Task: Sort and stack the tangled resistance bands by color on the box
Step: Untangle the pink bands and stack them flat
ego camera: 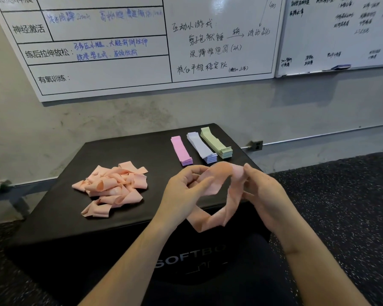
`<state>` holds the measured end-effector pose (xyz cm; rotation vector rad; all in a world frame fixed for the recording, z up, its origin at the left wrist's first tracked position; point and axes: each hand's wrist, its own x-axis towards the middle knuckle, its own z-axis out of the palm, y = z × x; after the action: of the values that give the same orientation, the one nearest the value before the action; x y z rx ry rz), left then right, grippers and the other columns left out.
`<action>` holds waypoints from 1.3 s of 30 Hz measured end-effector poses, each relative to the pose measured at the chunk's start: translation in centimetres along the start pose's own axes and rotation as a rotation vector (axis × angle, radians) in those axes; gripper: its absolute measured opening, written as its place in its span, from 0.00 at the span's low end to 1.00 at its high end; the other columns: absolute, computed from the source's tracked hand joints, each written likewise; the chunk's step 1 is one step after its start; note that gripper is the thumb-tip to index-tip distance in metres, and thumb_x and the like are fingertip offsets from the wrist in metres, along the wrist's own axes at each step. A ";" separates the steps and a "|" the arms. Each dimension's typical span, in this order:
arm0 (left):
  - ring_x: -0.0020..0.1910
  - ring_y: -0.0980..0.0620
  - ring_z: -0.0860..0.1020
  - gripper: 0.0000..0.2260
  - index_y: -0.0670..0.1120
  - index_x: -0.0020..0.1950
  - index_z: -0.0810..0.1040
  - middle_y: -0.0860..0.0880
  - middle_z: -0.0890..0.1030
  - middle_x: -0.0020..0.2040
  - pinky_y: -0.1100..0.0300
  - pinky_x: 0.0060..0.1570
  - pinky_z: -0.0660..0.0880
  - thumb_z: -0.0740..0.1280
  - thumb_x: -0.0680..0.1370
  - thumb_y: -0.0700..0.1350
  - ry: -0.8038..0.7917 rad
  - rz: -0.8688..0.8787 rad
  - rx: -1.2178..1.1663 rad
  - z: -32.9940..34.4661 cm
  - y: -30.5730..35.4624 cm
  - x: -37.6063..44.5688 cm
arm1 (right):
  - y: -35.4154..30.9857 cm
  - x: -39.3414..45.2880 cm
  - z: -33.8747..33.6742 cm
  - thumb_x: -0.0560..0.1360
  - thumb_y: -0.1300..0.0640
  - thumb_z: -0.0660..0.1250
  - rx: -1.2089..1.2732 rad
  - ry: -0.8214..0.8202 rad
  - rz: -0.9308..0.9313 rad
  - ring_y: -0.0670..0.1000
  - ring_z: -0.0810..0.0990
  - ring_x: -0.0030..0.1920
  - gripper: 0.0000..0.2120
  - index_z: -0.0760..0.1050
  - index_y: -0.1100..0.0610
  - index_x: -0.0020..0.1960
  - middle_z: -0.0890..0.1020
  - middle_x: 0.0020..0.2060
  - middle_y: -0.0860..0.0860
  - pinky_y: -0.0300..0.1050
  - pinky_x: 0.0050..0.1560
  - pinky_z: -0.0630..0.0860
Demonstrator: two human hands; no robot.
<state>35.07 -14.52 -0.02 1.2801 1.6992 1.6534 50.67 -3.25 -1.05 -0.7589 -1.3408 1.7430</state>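
On the black soft box (60, 208) lies a tangled heap of peach bands (113, 187) at the left. Three neat stacks stand at the far right: pink (181, 150), lavender (201, 146) and green (216, 142). Above the box's front right part, my left hand (184, 191) and my right hand (261, 191) both hold one peach band (221, 202). Each hand pinches an upper end of it, and the loop hangs twisted between them.
Two whiteboards (119, 69) with writing lean against the grey wall behind the box. A wall socket (257, 145) sits low at the right. Dark speckled rubber floor (345, 206) surrounds the box. A low bench edge (7, 195) shows at the far left.
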 end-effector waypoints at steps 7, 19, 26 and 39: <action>0.36 0.62 0.76 0.03 0.55 0.47 0.85 0.54 0.84 0.41 0.70 0.39 0.72 0.72 0.78 0.47 -0.070 0.009 0.221 -0.4 -1.0 -0.1 | -0.6 0.1 0.5 0.84 0.52 0.59 0.279 -0.049 0.161 0.50 0.71 0.29 0.21 0.75 0.59 0.34 0.69 0.26 0.53 0.46 0.36 0.77; 0.46 0.47 0.85 0.05 0.49 0.52 0.76 0.50 0.86 0.44 0.57 0.45 0.79 0.62 0.85 0.43 0.110 -0.104 -0.127 -0.8 -1.1 0.8 | -0.6 -0.6 -0.7 0.70 0.60 0.73 0.005 -0.302 0.146 0.50 0.79 0.34 0.11 0.83 0.62 0.51 0.82 0.38 0.57 0.42 0.37 0.82; 0.38 0.51 0.78 0.04 0.51 0.57 0.76 0.48 0.81 0.43 0.59 0.41 0.76 0.65 0.83 0.44 0.011 -0.178 -0.168 -0.7 -1.2 0.7 | -0.9 -0.4 -0.3 0.80 0.60 0.65 0.139 -0.162 0.151 0.47 0.71 0.26 0.03 0.78 0.57 0.52 0.76 0.28 0.51 0.39 0.27 0.71; 0.52 0.59 0.79 0.17 0.57 0.57 0.81 0.61 0.83 0.51 0.59 0.50 0.74 0.61 0.78 0.38 0.097 -0.081 0.492 -1.3 -3.6 1.3 | -0.7 -0.9 -1.4 0.74 0.54 0.72 -0.067 -0.369 0.118 0.44 0.61 0.28 0.06 0.84 0.53 0.49 0.67 0.31 0.46 0.35 0.26 0.60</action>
<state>32.27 -13.63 -2.83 1.3305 2.2809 1.3121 52.45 -3.24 -0.75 -0.5796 -1.6323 2.0100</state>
